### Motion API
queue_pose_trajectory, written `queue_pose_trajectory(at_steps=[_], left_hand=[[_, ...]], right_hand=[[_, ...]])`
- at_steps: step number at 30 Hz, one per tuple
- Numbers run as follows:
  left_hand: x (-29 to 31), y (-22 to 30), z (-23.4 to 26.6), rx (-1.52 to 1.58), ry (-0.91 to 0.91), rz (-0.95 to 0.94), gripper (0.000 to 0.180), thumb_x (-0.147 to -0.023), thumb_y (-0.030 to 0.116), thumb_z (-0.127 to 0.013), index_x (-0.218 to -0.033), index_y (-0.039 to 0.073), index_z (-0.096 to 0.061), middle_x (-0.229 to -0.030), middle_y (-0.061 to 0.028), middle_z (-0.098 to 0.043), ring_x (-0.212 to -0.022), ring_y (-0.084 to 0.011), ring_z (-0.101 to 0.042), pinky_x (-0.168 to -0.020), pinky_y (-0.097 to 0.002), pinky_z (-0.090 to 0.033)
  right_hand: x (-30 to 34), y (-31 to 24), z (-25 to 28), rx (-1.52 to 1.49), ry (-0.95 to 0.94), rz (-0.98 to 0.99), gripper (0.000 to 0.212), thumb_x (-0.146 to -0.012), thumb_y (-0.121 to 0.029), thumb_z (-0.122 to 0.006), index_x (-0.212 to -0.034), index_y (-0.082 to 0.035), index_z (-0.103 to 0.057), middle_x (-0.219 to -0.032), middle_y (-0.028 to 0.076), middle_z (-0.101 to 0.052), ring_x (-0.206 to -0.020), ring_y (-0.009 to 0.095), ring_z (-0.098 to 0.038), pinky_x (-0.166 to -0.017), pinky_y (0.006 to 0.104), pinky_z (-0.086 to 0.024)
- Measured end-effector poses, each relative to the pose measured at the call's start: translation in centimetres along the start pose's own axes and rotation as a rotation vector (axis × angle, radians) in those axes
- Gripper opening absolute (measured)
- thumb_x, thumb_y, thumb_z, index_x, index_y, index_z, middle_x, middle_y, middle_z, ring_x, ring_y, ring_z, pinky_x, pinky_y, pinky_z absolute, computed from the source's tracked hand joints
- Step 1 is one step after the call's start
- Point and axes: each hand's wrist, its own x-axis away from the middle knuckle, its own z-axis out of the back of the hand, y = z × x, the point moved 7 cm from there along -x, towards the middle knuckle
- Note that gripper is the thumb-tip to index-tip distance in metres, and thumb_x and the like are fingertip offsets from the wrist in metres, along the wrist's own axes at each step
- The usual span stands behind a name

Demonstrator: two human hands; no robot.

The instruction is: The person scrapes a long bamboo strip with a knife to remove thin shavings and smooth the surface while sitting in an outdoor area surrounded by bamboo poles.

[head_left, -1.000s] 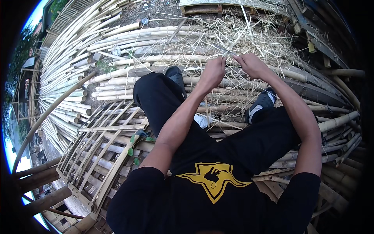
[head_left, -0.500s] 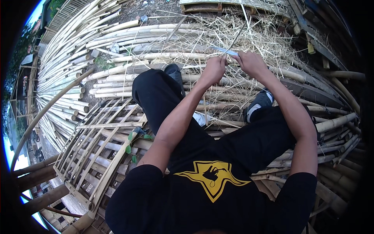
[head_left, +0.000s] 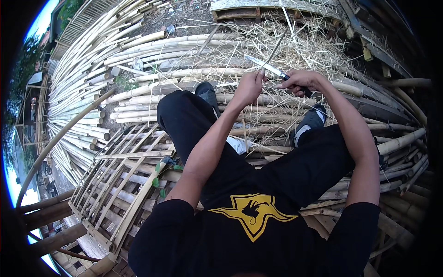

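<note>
In my right hand (head_left: 299, 82) is a knife (head_left: 272, 68) with a black handle, my fingers wrapped round it. Its bright blade points up and to the left. My left hand (head_left: 249, 86) pinches the near end of a thin bamboo strip (head_left: 275, 49), which slants away up and to the right. Blade and strip cross just beyond my left fingertips; whether they touch I cannot tell. Below both hands lie bamboo poles (head_left: 272, 99) strewn with pale shavings (head_left: 295, 46).
A large stack of bamboo poles (head_left: 87, 78) spreads over the left side. Nearer, a woven bamboo lattice (head_left: 124, 180) lies beside my left leg. A wooden pallet (head_left: 272, 6) stands at the far edge, and more timber (head_left: 387, 55) is at the far right.
My right hand has moved right and slightly down with the knife, so the handle and more blade show. My left hand has shifted a little left and down with the strip.
</note>
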Motion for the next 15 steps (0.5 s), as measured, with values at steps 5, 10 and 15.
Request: queue_pose_trajectory(at_steps=[5,10,15], left_hand=[[0.1,1.1,0.6,-0.241,0.126,-0.265,0.039,-0.097,0.021,-0.039,-0.083,-0.009,-0.060,-0.056,-0.0259,-0.054,-0.053,-0.0435,-0.054,-0.054,-0.0465,-0.044],[-0.1,-1.0,-1.2,-0.437,0.107,-0.279,0.032,-0.094,0.014,-0.040,-0.082,-0.010,-0.057,-0.067,-0.0311,-0.057,-0.071,-0.0472,-0.058,-0.065,-0.0537,-0.045],[0.4,-1.3,-2.2,-0.592,0.123,-0.233,0.021,-0.085,0.005,-0.041,-0.090,-0.009,-0.057,-0.073,-0.0303,-0.060,-0.072,-0.0462,-0.061,-0.066,-0.0540,-0.047]], right_hand=[[-0.2,0.2,-0.4,0.021,0.144,-0.050,0.051,-0.086,-0.038,-0.064,-0.050,-0.015,-0.035,-0.044,-0.007,-0.030,-0.034,0.006,-0.025,-0.034,0.0245,-0.018],[-0.7,0.7,1.0,0.382,0.519,-0.080,0.050,-0.081,-0.044,-0.066,-0.054,-0.006,-0.049,-0.046,0.002,-0.044,-0.037,0.014,-0.040,-0.038,0.0331,-0.028],[0.2,-0.8,1.0,0.635,0.626,-0.062,0.045,-0.081,-0.047,-0.062,-0.088,-0.002,-0.065,-0.067,0.014,-0.062,-0.061,0.025,-0.060,-0.057,0.0371,-0.044]])
